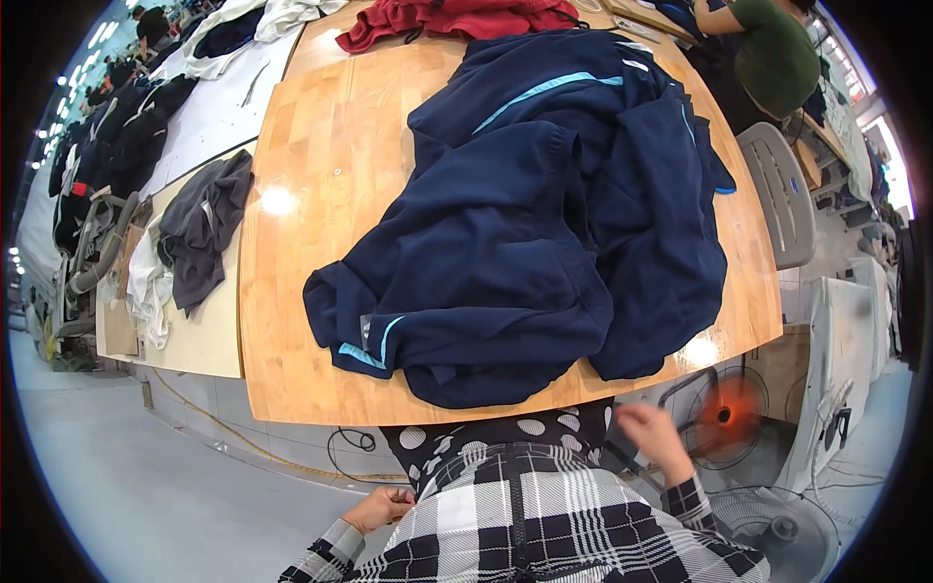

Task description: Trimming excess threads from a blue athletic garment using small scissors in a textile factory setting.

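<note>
Nearest the camera, both hands are kept low, below the near edge of the table and off the cloth. The left hand (381,507) is held at the hip beside the black-and-white checked jacket (525,530), fingers curled loosely inward around nothing. The right hand (653,434) is raised a little higher at the waist, blurred, fingers apparently half bent; whether anything small is pinched in it cannot be told.

Just beyond, the heap of dark navy fabric garments with light-blue stripes (544,233) is piled on the pale wooden table (311,243), its lower folds overhanging the near edge, within easy reach of the hands. A small grey label (366,328) is seen by a light-blue stripe at the lower left fold; a little white mark is stitched near the top of the heap.

To the left, a dark grey crumpled garment (202,228) is draped over a lighter side table (209,340), with white cloth hanging beside it. At the right, a grey plastic chair back (779,194) and a floor fan with an orange-lit centre (724,416) stand apart from the table.

Farthest off, a red cloth bundle (447,19) lies at the table's far end, and a person in a green top (773,53) is bent over it.
</note>
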The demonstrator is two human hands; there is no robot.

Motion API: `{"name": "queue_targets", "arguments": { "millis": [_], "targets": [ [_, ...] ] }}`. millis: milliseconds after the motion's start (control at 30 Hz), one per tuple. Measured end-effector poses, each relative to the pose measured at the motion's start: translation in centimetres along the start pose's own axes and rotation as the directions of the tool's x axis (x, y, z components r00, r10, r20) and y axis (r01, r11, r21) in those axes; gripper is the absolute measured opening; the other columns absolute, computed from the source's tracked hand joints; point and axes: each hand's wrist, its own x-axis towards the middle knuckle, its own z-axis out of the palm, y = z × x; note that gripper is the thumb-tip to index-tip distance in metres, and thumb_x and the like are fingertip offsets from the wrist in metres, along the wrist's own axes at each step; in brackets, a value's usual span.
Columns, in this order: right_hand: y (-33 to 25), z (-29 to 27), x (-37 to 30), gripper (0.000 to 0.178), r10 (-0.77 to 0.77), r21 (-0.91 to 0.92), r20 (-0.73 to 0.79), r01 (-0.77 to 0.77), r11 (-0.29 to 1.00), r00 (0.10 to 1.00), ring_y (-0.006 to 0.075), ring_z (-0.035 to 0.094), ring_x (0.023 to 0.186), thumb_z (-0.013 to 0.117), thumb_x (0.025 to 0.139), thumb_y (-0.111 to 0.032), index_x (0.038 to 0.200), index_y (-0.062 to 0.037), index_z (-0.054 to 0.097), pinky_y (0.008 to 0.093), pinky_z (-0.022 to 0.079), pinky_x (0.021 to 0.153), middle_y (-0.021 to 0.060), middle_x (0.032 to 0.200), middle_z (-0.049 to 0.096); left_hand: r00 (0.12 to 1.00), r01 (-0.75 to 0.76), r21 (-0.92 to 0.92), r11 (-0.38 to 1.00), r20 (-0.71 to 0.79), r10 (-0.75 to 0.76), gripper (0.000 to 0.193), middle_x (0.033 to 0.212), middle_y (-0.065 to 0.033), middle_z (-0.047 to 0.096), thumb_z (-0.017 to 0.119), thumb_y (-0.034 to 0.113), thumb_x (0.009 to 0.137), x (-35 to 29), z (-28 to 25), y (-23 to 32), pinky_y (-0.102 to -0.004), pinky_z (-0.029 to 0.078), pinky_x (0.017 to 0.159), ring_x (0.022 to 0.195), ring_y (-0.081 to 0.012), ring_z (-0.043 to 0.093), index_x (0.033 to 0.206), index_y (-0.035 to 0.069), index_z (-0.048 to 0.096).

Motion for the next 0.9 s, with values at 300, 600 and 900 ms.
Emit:
{"name": "queue_targets", "arguments": {
  "millis": [300, 600, 900],
  "targets": [
    [-7.0, -0.3, 11.0, 0.016, -0.156, 0.531, -0.368, 0.345, 0.774, 0.917, 0.0098, 0.059, 0.094, 0.060, 0.091, -0.005, 0.103, 0.0041, 0.063, 0.0220, 0.046, 0.084, 0.0029, 0.100, 0.062, 0.998, -0.032, 0.464, 0.885, -0.030, 0.052, 0.009, 0.073, 0.0031, 0.062, 0.064, 0.012, 0.088, -1.2, -0.5, 5.4, -0.0199, 0.041, 0.058, 0.065, -0.0049, 0.053, 0.087, 0.002, 0.067],
    [-7.9, 1.5, 12.1, 0.009, -0.104, 0.921, -0.136, 0.164, 0.353, 0.985, 0.0080, 0.061, 0.080, 0.059, 0.093, -0.010, 0.099, -0.0042, 0.063, 0.0217, 0.048, 0.076, 0.0006, 0.091, 0.067, 0.352, -0.576, 0.648, 0.499, -0.354, 0.866, 0.010, 0.078, -0.0030, 0.059, 0.070, 0.004, 0.081, -1.4, 1.7, 21.4, -0.0225, 0.045, 0.062, 0.074, -0.0098, 0.057, 0.088, 0.000, 0.066],
    [-6.5, 1.9, 11.5, 0.022, -0.127, 0.922, 0.093, -0.037, 0.387, 0.988, 0.0133, 0.066, 0.084, 0.055, 0.095, -0.020, 0.103, -0.0015, 0.063, 0.0260, 0.053, 0.077, 0.0056, 0.098, 0.069, 0.237, -0.580, 0.809, 0.095, 0.055, 0.970, 0.018, 0.087, -0.0102, 0.065, 0.071, 0.014, 0.082, 8.7, 10.0, 28.6, -0.0293, 0.047, 0.064, 0.072, -0.0192, 0.060, 0.089, -0.002, 0.066]
  ]
}}
